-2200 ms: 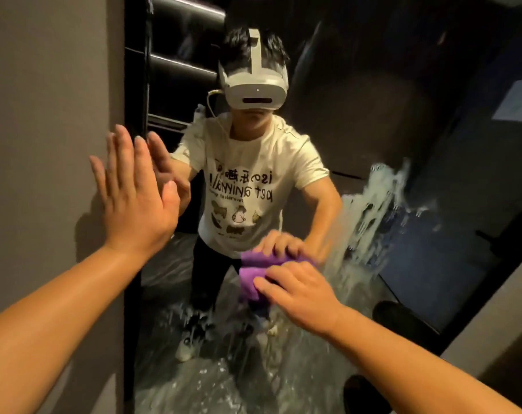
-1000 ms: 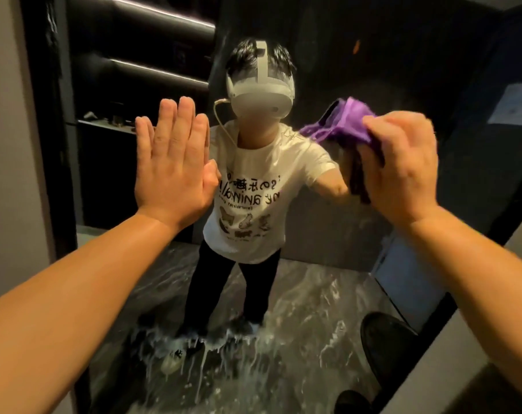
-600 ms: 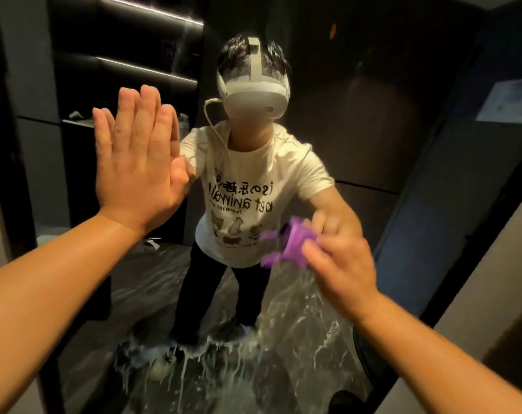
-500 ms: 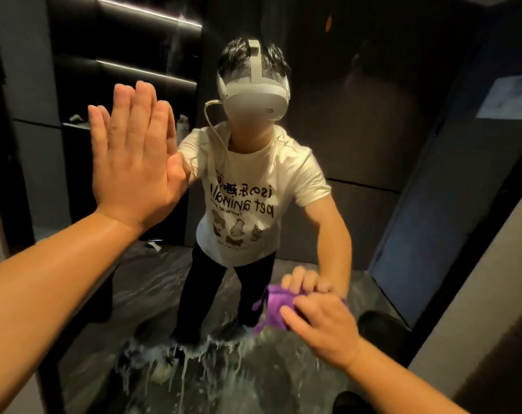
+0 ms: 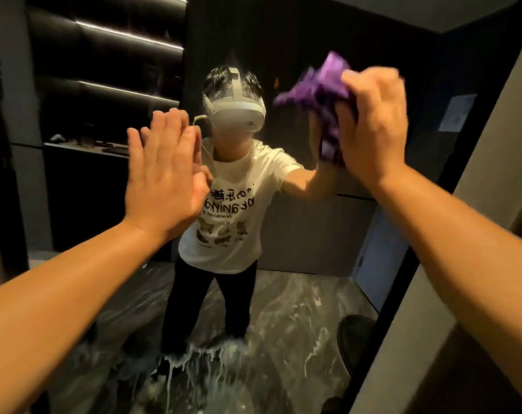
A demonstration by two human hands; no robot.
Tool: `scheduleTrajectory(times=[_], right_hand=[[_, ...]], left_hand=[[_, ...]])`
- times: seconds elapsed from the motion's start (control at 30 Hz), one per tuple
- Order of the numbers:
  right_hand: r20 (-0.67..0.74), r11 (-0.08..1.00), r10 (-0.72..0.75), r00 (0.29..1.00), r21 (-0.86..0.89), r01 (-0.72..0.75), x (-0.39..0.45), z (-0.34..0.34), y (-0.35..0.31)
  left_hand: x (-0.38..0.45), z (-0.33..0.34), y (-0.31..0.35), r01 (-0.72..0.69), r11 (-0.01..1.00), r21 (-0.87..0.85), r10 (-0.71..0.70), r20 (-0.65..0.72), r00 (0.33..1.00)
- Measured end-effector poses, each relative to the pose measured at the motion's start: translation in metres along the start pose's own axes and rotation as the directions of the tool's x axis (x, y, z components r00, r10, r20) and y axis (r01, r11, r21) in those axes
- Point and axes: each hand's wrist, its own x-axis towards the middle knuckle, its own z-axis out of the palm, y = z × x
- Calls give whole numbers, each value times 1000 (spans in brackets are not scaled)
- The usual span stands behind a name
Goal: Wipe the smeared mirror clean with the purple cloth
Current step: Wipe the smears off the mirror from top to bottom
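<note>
Head view: the right hand [image 5: 373,127] clutches the bunched purple cloth [image 5: 322,94] against the tall, dark-framed smeared mirror [image 5: 298,309], upper right; the left hand [image 5: 164,180] presses flat, fingers straight. Wiping underway; white streaks low down likely call for downward strokes next.

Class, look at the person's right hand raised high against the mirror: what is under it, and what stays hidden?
A crumpled purple cloth bunches out from the right hand, whose fingers curl round it. The patch of tall smeared mirror beneath the cloth and hand is covered, so its state cannot be seen.

Grey wall [image 5: 492,204] borders a dark frame [image 5: 403,294]
</note>
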Motion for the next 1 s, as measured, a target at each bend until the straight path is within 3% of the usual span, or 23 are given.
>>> scheduleTrajectory(times=[0.13, 0.27, 0.33, 0.37, 0.43, 0.5, 0.6, 0.63, 0.7, 0.77, 0.83, 0.9, 1.0], right_hand=[[39, 986, 84, 996, -149, -77, 32, 16, 11], [386, 998, 55, 921, -37, -44, -67, 18, -28], [517, 982, -67, 853, 187, -36, -161, 15, -41], [539, 958, -184, 822, 285, 28, -210, 11, -46], [556, 912, -402, 728, 311, 267, -305, 6, -48], [548, 873, -487, 680, 296, 387, -357, 1, -49], [617, 868, -496, 611, 363, 338, -360, -13, -54], [624, 878, -479, 617, 339, 339, -340, -18, -54], [610, 921, -379, 696, 318, 223, -279, -21, -39], [417, 975, -193, 888, 185, 125, -206, -24, 6], [181, 999, 10, 983, 39, -18, -141, -29, 61], [-8, 985, 150, 989, -86, -150, -102, -28, 110], [-68, 967, 204, 977, -141, -212, -103, -23, 129]], left_hand=[[33, 4, 32, -31, 999, -34, 30, -18, 999], [39, 17, 50, -74, 997, -35, 73, -30, 997], [32, 24, 61, -123, 991, -50, 121, -37, 992], [28, 29, 67, -156, 987, -47, 154, -33, 987], [21, 38, 75, -202, 979, 18, 202, -7, 979], [19, 43, 78, -206, 976, 78, 206, 5, 979], [20, 43, 78, -184, 979, 90, 185, -2, 983], [20, 42, 79, -184, 980, 79, 185, -6, 983], [20, 40, 82, -186, 981, 60, 187, -9, 982], [21, 39, 82, -178, 982, 56, 179, -8, 984], [21, 38, 82, -180, 982, 59, 180, -7, 984], [21, 39, 81, -185, 981, 61, 186, -13, 982], [21, 41, 81, -190, 980, 53, 192, -23, 981]])
